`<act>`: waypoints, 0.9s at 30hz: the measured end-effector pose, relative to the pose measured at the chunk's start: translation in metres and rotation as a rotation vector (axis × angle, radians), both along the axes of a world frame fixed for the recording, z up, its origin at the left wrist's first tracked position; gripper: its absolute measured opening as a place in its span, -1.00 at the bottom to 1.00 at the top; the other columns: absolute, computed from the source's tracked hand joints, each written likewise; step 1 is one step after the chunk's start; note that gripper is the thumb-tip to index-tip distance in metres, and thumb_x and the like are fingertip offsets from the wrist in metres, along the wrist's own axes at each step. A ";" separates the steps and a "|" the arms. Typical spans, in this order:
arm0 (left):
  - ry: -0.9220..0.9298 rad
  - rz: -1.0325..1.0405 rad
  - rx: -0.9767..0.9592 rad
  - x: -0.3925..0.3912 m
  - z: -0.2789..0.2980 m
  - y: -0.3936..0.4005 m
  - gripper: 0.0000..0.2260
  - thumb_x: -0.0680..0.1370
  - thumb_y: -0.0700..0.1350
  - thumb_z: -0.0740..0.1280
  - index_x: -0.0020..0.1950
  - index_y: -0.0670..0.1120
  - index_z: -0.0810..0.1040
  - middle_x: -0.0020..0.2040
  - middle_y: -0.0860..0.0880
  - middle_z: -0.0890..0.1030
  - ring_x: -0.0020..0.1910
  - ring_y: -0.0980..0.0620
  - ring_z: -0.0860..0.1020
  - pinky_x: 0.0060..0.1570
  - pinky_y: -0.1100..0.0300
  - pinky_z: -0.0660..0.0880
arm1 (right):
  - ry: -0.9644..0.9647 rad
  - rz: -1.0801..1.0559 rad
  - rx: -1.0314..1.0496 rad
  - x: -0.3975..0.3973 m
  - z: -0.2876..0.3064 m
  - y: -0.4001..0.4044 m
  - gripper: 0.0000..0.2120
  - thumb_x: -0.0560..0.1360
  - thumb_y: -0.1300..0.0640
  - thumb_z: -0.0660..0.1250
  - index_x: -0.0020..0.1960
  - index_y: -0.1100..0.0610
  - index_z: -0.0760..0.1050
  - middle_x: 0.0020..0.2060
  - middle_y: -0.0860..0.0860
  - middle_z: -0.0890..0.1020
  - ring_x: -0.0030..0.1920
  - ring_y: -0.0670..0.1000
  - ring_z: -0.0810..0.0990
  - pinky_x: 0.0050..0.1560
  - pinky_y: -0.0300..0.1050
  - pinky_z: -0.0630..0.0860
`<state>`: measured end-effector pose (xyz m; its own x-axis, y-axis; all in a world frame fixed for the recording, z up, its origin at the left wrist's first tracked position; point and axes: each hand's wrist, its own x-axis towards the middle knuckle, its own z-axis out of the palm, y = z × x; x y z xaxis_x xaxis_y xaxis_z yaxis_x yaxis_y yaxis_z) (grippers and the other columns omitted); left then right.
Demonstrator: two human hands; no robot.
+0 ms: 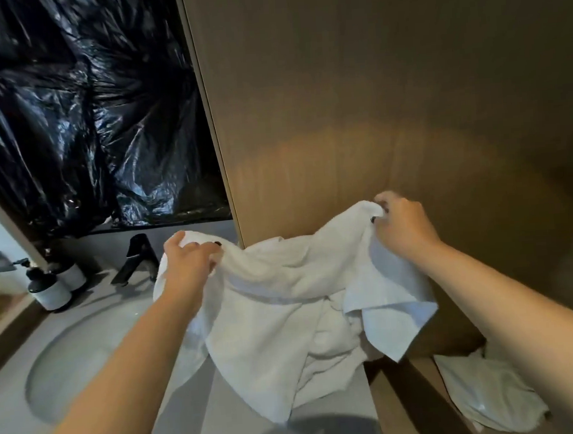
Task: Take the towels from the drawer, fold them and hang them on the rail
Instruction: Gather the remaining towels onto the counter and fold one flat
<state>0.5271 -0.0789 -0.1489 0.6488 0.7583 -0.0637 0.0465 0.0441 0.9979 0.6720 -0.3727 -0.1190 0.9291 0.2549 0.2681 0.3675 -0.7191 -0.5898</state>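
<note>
A crumpled white towel [284, 317] hangs between both hands above the grey counter, in front of the brown wall panel. My left hand [188, 259] grips its upper left edge. My right hand [404, 224] pinches the upper right corner, held a little higher. The towel sags in the middle and its lower folds droop toward the counter edge. A second white towel [490, 392] lies bunched in the open drawer [406, 394] at the lower right. No rail is in view.
A round sink basin [69, 361] is sunk in the counter at the left, with a black faucet [136, 259] behind it. Two dispenser bottles [51, 288] stand at the far left. Black plastic sheeting [80, 112] covers the area above the sink.
</note>
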 end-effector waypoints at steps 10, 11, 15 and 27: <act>0.268 -0.511 0.653 0.036 -0.087 0.006 -0.33 0.52 -0.01 0.19 0.61 0.07 0.05 0.52 0.13 0.20 0.48 0.20 0.16 0.38 0.40 0.04 | -0.314 0.493 -0.422 -0.023 -0.127 0.088 -0.37 0.55 -0.29 0.03 0.54 -0.03 0.25 0.55 0.07 0.22 0.58 0.16 0.06 0.46 0.44 -0.05; 0.257 -0.507 0.628 0.036 -0.095 0.004 -0.38 0.54 0.05 0.14 0.60 0.15 0.06 0.48 0.17 0.26 0.43 0.30 0.21 0.33 0.49 0.07 | -0.296 0.500 -0.411 -0.019 -0.137 0.090 -0.37 0.56 -0.30 0.04 0.54 -0.04 0.24 0.55 0.06 0.25 0.57 0.15 0.09 0.47 0.41 -0.02; 0.206 -0.420 0.768 0.038 -0.126 -0.008 -0.51 0.61 0.20 -0.01 0.56 0.20 0.15 0.30 0.31 0.36 0.19 0.67 0.19 0.15 0.67 0.07 | -0.278 0.441 -0.360 -0.005 -0.161 0.098 -0.41 0.57 -0.27 0.04 0.48 0.01 0.35 0.47 0.04 0.38 0.52 0.14 0.24 0.42 0.39 0.14; 0.061 -0.351 0.755 0.045 -0.154 0.003 -0.53 0.65 0.12 0.04 0.56 0.09 0.22 0.22 0.18 0.52 0.22 0.45 0.39 0.27 0.49 0.22 | -0.325 0.369 -0.397 -0.009 -0.171 0.108 -0.44 0.59 -0.22 0.04 0.53 -0.02 0.22 0.49 0.07 0.34 0.53 0.18 0.22 0.48 0.37 0.07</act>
<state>0.5716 -0.0754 -0.3025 0.8670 0.3657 0.3385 -0.0126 -0.6629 0.7486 0.6632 -0.2652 -0.2905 0.6481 0.6809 0.3411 0.7485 -0.6521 -0.1205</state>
